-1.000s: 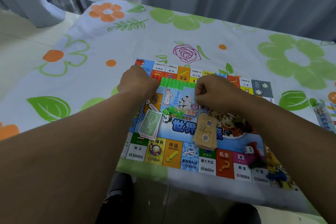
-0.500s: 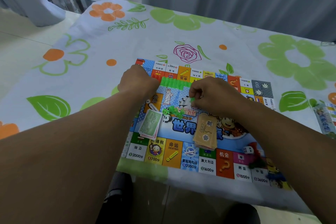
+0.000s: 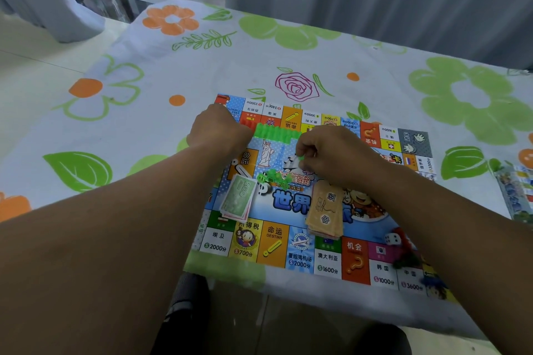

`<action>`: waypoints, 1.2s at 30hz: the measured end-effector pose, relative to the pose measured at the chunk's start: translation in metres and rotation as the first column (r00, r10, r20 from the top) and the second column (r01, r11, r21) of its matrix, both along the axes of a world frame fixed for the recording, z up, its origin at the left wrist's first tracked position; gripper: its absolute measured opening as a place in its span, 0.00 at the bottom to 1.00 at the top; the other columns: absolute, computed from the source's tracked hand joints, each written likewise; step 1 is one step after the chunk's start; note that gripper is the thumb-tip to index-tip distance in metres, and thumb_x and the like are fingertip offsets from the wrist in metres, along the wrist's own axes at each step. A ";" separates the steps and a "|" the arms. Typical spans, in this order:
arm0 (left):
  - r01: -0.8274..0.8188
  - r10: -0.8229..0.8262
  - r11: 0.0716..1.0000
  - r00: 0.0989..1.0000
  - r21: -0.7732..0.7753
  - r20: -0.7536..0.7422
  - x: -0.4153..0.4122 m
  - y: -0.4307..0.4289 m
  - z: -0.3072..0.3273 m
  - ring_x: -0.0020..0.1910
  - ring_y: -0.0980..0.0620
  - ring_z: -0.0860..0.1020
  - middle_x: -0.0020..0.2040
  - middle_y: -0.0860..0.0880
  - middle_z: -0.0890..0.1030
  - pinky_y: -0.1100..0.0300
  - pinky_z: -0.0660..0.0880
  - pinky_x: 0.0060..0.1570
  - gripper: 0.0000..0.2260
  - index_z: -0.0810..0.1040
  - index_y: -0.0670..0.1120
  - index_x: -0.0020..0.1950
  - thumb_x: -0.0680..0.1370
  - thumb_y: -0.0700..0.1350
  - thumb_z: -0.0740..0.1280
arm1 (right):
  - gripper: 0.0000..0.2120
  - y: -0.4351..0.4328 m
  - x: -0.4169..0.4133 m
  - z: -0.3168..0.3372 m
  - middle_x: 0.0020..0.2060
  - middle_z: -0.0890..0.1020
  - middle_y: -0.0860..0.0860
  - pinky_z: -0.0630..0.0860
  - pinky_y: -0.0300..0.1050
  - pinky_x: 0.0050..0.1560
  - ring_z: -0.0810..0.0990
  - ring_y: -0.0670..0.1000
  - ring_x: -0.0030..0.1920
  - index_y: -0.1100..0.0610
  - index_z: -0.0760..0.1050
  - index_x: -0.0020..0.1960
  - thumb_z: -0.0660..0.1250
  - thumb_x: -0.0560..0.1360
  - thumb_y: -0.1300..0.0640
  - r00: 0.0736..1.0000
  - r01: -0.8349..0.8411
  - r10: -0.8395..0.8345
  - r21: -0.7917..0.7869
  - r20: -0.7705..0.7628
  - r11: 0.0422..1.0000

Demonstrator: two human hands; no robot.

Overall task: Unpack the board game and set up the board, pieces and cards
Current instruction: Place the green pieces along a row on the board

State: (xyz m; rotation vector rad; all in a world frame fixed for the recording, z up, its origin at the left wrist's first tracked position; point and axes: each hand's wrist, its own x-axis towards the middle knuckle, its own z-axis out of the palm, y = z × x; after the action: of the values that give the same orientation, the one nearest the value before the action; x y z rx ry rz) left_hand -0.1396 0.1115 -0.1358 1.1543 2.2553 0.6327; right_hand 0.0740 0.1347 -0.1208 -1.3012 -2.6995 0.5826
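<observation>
The game board (image 3: 291,242) lies flat on the table's flowered tablecloth (image 3: 144,130), near the front edge. The right hand (image 3: 334,153) hovers over the middle of the board, its fingertips pinching a small green piece (image 3: 300,158) that sticks out on the thumb side. Just below and left of that pinch sits one loose heap of green pieces (image 3: 274,177) (too blurred to count).

The left hand (image 3: 219,130) is curled at the left end of the single row of green plastic houses (image 3: 275,134), which lies along the board's far side. Its fingers are hidden, so I cannot tell whether it grips the row.

There are two stacks on the board: paper money (image 3: 239,199) with a green 500 note on top, and tan cards (image 3: 324,207) under the right wrist. One white die (image 3: 391,238) lies near the right corner. A plastic packet (image 3: 516,196) lies off the board at the right edge.
</observation>
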 end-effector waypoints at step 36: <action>-0.006 0.006 1.000 1.000 0.011 0.016 0.001 -0.002 0.000 0.41 0.47 0.80 0.44 0.47 0.82 0.54 0.80 0.44 0.06 0.80 0.43 0.47 0.72 0.43 0.70 | 0.07 0.005 -0.021 -0.023 0.40 0.82 0.54 0.80 0.55 0.43 0.80 0.58 0.41 0.56 0.78 0.46 0.65 0.78 0.53 0.957 0.280 -0.289 0.163 0.035 0.946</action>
State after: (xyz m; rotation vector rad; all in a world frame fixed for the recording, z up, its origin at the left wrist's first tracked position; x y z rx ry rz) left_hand -0.1385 0.1099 -0.1353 1.1447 2.2454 0.6547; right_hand 0.0525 0.1393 -0.1436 -1.6446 -2.4720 0.2989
